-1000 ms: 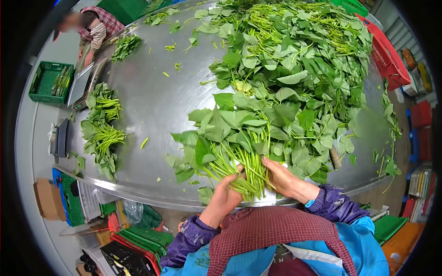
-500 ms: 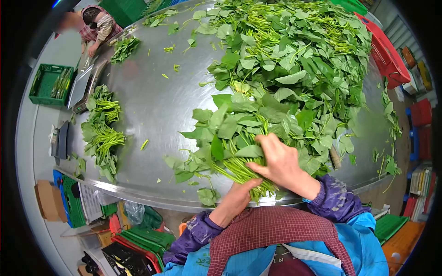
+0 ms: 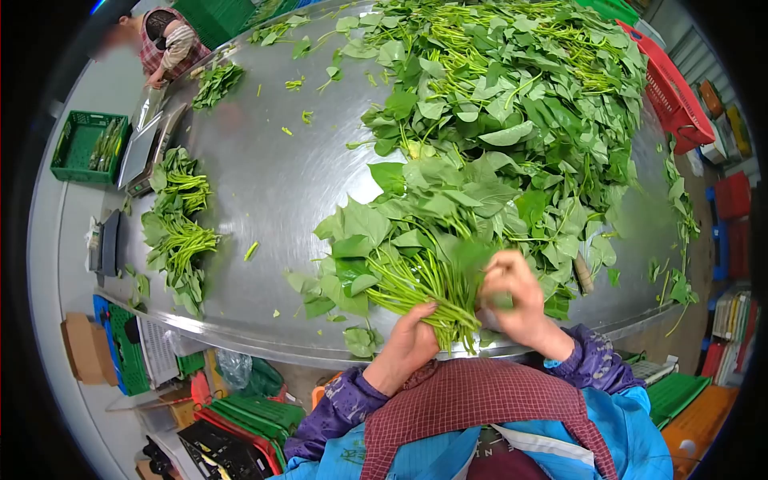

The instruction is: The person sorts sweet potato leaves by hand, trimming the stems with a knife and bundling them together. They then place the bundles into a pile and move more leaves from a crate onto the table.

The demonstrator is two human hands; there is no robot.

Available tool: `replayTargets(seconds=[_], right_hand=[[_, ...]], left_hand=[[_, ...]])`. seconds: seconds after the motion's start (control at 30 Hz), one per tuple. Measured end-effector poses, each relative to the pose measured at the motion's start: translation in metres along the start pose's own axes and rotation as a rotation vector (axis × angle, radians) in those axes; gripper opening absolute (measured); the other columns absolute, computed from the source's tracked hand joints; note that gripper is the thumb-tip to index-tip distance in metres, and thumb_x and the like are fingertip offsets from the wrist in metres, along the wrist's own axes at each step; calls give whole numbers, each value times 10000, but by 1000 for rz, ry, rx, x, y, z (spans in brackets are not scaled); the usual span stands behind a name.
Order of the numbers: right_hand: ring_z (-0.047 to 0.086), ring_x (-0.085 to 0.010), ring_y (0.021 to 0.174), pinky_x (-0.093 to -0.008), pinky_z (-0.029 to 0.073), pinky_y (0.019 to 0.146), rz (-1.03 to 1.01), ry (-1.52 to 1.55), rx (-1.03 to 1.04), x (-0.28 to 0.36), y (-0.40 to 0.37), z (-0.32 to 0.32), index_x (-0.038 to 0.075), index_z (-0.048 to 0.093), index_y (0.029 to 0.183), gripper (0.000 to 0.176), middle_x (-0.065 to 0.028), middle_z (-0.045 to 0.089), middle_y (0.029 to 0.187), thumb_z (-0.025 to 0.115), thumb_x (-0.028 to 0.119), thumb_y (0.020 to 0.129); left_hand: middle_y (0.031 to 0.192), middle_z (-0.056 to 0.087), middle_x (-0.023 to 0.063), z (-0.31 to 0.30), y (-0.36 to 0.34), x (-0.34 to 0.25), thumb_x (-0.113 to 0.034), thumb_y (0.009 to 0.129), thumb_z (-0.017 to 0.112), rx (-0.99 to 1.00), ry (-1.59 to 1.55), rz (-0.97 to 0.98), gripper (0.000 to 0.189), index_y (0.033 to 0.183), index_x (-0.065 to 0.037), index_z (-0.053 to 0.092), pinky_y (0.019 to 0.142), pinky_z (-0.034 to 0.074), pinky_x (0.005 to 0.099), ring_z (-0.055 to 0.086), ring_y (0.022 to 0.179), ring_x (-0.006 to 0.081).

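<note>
My left hand [image 3: 406, 346] grips a bunch of leafy green stems [image 3: 420, 284] low down, thumb across the cut ends. The leaves of this bunch point away from me and rest against the large heap of greens [image 3: 512, 104]. Just right of the stems, my right hand [image 3: 522, 302] is curled, with its fingers smeared by motion. A bit of green leaf [image 3: 502, 301] shows inside its fingers. A few loose leaves [image 3: 360, 342] lie on the metal table left of my left hand.
Tied-looking bunches [image 3: 186, 240] lie on the metal table [image 3: 280, 192] at left, near a scale [image 3: 144, 152]. A green crate [image 3: 88, 148] stands beyond the edge. A red crate [image 3: 668, 96] is at right, a short brown handle [image 3: 583, 274] nearer. Another person [image 3: 172, 44] works at far left.
My right hand has come off the bunch and moved right, fingers now curled. My left hand keeps its hold, and the stems are spread more openly. The other person's arm has shifted slightly.
</note>
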State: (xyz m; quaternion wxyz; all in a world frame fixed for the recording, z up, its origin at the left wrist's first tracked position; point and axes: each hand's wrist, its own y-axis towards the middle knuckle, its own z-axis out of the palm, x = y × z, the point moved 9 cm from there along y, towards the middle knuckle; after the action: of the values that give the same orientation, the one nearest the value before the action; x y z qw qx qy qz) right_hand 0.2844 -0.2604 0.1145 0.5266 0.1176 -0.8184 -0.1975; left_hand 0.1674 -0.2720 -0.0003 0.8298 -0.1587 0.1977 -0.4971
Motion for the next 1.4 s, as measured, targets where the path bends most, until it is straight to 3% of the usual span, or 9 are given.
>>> replayTargets(seconds=[0.03,0.1,0.17,0.2,0.57,0.83,1.0,1.33,1.4], right_hand=[[555,-156,720,-236,461,581,-107,2,78,16,-5,7,20,569,808,161,-122,511,1071,572,-59,669],[565,-162,724,-236,465,575,-101,-24,160,20,-7,16,17,558,783,142,-124,529,1063,555,-65,666],[542,-134,638,-234,461,570,67,103,112,2,-2,18,7,540,801,93,-131,538,1054,547,-50,729],[529,-92,599,-205,455,522,516,536,-78,-26,-12,18,12,510,907,103,-108,554,1047,537,-13,811],[561,-128,771,-206,452,503,986,1147,-358,-76,-47,31,55,461,1071,212,-65,565,991,523,144,889],[563,-208,848,-334,523,698,937,1351,-467,-66,-39,54,12,437,1037,185,-115,539,997,503,111,896],[534,-222,974,-385,481,812,800,1295,-314,-52,-27,49,39,396,1087,186,-118,515,1078,433,124,925],[527,-124,897,-282,455,765,797,1129,-73,-38,-34,50,49,424,1036,179,-49,523,983,461,164,905],[501,-85,772,-240,417,713,782,919,302,-17,-36,60,41,444,958,145,-6,528,836,502,127,857]], left_hand=[[1120,554,131,-3,-2,-5,-239,845,517,-24,-53,61,465,1241,-22,405,886,432,381,548,1007,269],[1118,546,111,-4,-5,-17,-280,826,546,39,698,197,484,1229,-42,421,887,421,394,531,1006,262],[1147,533,110,2,1,-8,-323,847,517,40,242,69,479,1228,-47,424,893,417,394,515,1043,246],[1162,526,109,4,3,-3,-345,858,503,38,13,6,479,1227,-50,426,896,415,393,507,1062,239],[1108,557,141,-38,-9,-2,-169,821,509,-149,230,-114,434,1209,12,436,869,449,433,550,1014,274],[1140,542,118,-12,-4,18,-121,856,503,39,103,-124,380,1207,5,429,895,440,349,538,1031,218],[1088,557,65,-12,-5,9,-193,891,518,-145,194,-35,337,1191,-51,459,834,463,332,547,975,165],[1059,568,51,-24,-6,3,-217,883,537,-270,201,96,319,1140,-32,497,796,470,296,555,937,148],[1042,568,42,-22,-12,4,-241,875,540,-280,270,8,304,1119,-61,514,804,457,288,552,927,148]])
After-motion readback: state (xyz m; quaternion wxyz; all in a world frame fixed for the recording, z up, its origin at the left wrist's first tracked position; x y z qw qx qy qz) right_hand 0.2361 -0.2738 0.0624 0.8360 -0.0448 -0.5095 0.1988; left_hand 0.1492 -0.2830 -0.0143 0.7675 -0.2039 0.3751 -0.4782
